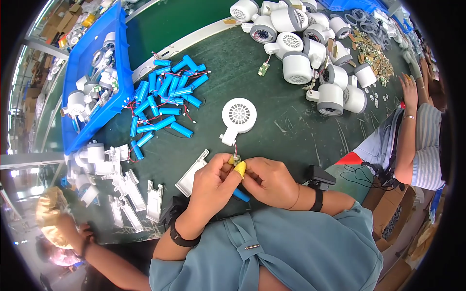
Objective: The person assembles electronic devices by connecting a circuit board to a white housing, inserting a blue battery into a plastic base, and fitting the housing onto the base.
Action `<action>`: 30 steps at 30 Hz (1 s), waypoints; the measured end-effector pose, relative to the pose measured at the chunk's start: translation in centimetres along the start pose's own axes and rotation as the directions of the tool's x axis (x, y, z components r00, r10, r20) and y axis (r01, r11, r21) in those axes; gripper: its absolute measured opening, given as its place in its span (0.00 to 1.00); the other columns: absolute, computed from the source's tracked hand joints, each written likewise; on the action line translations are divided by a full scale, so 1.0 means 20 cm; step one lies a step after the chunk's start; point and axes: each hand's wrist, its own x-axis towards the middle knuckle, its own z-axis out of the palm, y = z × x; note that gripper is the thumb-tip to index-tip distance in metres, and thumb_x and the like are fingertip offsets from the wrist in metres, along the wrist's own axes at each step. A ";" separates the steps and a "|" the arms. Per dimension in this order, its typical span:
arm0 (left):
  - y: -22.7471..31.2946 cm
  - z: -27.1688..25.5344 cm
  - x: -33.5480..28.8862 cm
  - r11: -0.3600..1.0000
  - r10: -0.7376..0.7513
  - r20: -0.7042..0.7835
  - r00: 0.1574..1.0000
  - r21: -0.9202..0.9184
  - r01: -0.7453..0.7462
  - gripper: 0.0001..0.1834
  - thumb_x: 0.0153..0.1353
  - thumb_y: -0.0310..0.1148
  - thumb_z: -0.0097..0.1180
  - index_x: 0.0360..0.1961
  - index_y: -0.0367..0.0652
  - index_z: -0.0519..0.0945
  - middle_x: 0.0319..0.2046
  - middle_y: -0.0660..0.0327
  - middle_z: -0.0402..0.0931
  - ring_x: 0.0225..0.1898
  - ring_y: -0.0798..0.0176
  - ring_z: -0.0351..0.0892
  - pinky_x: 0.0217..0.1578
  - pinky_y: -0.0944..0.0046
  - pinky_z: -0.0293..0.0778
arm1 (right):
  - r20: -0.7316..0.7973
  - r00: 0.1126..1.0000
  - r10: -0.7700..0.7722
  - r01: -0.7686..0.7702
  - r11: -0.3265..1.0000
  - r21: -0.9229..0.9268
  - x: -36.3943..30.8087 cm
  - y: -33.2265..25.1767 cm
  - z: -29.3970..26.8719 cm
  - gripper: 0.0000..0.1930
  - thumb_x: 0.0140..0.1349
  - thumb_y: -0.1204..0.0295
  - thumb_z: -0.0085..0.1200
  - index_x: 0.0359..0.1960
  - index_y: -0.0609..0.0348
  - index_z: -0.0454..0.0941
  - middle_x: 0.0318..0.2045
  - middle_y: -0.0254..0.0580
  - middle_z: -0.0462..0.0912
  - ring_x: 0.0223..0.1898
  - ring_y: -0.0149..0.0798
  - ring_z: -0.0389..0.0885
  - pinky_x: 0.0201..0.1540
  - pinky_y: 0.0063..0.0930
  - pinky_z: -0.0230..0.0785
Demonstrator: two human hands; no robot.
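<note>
A white fan head [239,115] with a round grille lies on the green table straight ahead of me. From its short neck a thin wire runs to a small circuit board [236,159] between my fingertips. My left hand [214,180] pinches the board, with yellow covers on its thumb and a finger. Opposite it, my right hand [270,182] is closed, its fingertips meeting at the same board and partly hidden. Below the hands a blue cylindrical battery [241,195] shows in part. Beside my left hand rests a white plastic handle shell [192,173].
Blue batteries [167,87] with wires are heaped at left, near a blue bin [127,63] of white parts. More handle shells [131,191] lie at lower left. White fan heads [297,67] and small boards [371,56] pile up far right. Co-workers' arms [407,140] show at both sides.
</note>
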 end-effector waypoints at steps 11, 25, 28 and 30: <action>0.11 -0.12 -0.04 0.945 -0.159 0.305 0.939 -0.227 0.234 0.12 0.65 0.30 0.57 0.45 0.34 0.79 0.24 0.67 0.72 0.23 0.75 0.70 0.24 0.74 0.65 | 0.080 0.992 -0.097 0.099 0.995 -0.022 0.26 0.04 -0.14 0.38 0.52 0.80 0.59 0.67 0.61 0.61 0.60 0.52 0.71 0.58 0.49 0.75 0.61 0.36 0.68; 0.10 -0.32 -0.25 0.954 0.091 0.170 0.981 -0.299 -0.036 0.19 0.68 0.31 0.54 0.56 0.32 0.74 0.50 0.51 0.78 0.51 0.56 0.78 0.55 0.58 0.70 | -0.033 0.980 -0.197 0.189 0.968 -0.164 0.25 0.05 -0.14 0.36 0.48 0.76 0.65 0.62 0.60 0.65 0.53 0.54 0.69 0.52 0.55 0.71 0.56 0.38 0.66; 0.08 -0.38 -0.27 0.878 0.412 0.131 0.902 0.208 -0.431 0.22 0.58 0.23 0.61 0.55 0.38 0.75 0.51 0.51 0.77 0.53 0.51 0.77 0.57 0.57 0.68 | -0.072 0.965 -0.253 0.203 0.890 -0.407 0.25 0.06 -0.22 0.35 0.47 0.76 0.64 0.60 0.59 0.68 0.54 0.54 0.70 0.52 0.57 0.71 0.57 0.41 0.66; 0.04 -0.41 -0.31 0.807 0.447 -0.022 0.894 0.442 -0.393 0.26 0.51 0.21 0.65 0.54 0.40 0.76 0.51 0.49 0.77 0.53 0.49 0.77 0.57 0.58 0.68 | -0.077 0.947 -0.312 0.219 0.803 -0.554 0.24 0.03 -0.24 0.32 0.46 0.75 0.64 0.58 0.58 0.71 0.54 0.54 0.71 0.53 0.56 0.71 0.56 0.42 0.66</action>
